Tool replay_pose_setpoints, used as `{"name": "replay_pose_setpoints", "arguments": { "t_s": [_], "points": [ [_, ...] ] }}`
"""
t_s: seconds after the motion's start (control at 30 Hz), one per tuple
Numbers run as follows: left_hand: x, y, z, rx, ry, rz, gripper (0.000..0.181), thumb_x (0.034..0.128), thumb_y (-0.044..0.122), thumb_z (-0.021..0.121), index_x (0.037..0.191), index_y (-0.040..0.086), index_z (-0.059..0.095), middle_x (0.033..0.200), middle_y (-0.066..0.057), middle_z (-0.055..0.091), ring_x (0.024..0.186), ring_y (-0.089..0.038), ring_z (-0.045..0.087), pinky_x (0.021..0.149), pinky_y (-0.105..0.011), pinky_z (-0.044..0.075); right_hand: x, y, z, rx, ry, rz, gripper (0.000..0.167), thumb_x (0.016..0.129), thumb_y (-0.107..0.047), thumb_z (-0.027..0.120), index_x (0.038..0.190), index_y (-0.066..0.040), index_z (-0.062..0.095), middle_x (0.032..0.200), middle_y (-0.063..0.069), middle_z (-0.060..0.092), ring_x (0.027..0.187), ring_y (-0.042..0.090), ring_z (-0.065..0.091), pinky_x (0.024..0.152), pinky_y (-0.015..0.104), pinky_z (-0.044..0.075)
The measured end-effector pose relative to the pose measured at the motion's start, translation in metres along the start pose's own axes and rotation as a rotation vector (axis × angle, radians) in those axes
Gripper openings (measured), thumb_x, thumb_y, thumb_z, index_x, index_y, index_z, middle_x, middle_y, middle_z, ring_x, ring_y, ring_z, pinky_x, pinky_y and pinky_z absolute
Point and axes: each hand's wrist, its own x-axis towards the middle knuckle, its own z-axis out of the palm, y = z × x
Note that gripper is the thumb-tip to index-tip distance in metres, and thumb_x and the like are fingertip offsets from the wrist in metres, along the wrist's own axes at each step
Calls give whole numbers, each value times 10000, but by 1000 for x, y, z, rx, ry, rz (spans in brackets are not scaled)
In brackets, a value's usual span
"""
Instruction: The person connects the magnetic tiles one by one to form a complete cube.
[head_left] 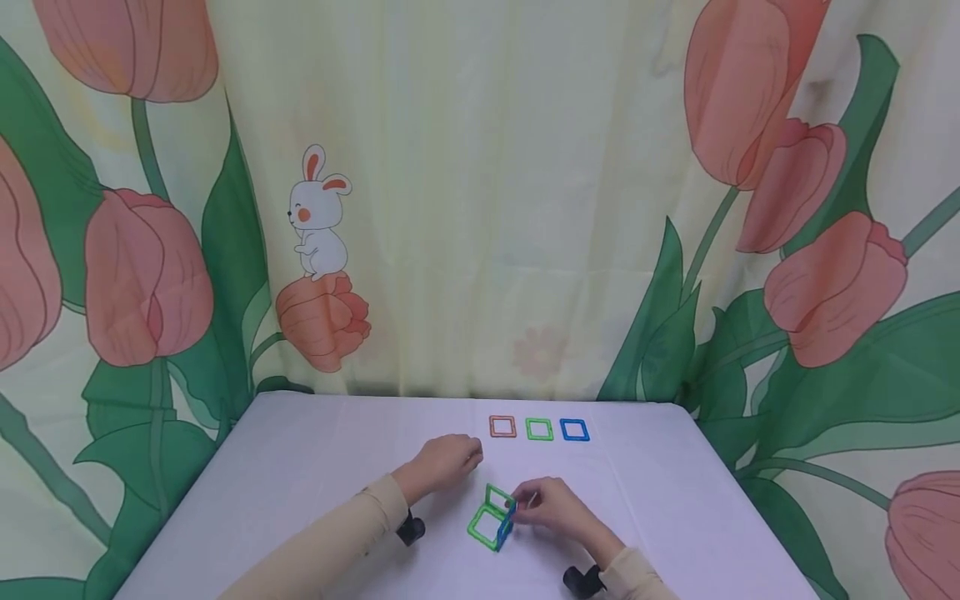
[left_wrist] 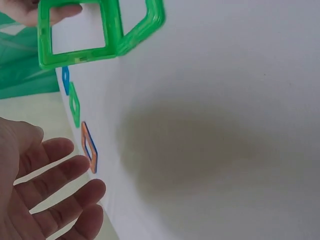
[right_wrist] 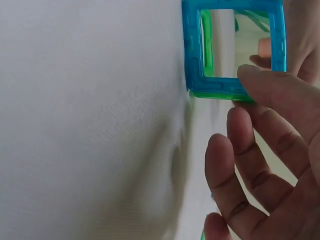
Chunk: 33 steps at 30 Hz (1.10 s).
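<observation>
My right hand (head_left: 553, 508) pinches a blue square magnetic tile (right_wrist: 193, 50) between thumb and fingers. This tile stands upright along one side of a flat green square tile (head_left: 483, 541) on the table. Another green tile (head_left: 501, 492) rises at the far side, meeting the blue one near a corner. Left of this group, my left hand (head_left: 444, 462) hovers over the table with nothing in it. Its fingers (left_wrist: 65, 172) are relaxed and slightly bent, apart from the tiles.
A row of an orange square tile (head_left: 503, 436), a green one (head_left: 540, 438) and a blue one (head_left: 575, 439) lies near the back edge of the white-covered table (head_left: 315, 450). A tulip-print curtain (head_left: 480, 208) hangs behind it.
</observation>
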Motion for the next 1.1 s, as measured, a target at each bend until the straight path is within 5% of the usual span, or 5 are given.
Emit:
{"name": "replay_pose_setpoints", "arguments": {
  "t_s": [0.43, 0.7, 0.9, 1.1],
  "points": [
    [20, -2, 14, 74, 24, -46, 113, 993, 239, 687, 968, 151, 752, 828, 39, 669, 720, -94, 577, 683, -281, 534, -16, -11, 14, -117, 170, 65, 162, 794, -262, 881, 799, -207, 729, 702, -120, 624, 661, 92, 520, 620, 232, 383],
    [40, -7, 22, 100, 35, -53, 72, 977, 199, 714, 945, 141, 744, 807, 32, 652, 709, -102, 574, 690, -274, 536, -17, -13, 19, -48, 183, 156, 157, 800, -254, 889, 883, -159, 795, 699, -86, 650, 680, 114, 548, 626, 229, 408],
    [61, -9, 30, 113, 74, -51, 206, 999, 177, 688, 1200, 154, 726, 1012, -59, 728, 885, -207, 711, 808, -359, 591, -15, -9, 16, 57, 115, 151, 157, 806, -203, 886, 923, -128, 813, 799, -63, 732, 731, 115, 611, 643, 261, 504],
    [68, -9, 44, 48, 73, -19, 340, 1016, 129, 642, 1348, 185, 690, 1104, -157, 668, 912, -265, 671, 853, -419, 577, -14, -8, 15, 89, 99, 106, 131, 786, -177, 896, 859, -115, 807, 774, -45, 745, 691, 105, 608, 604, 247, 495]
  ]
}}
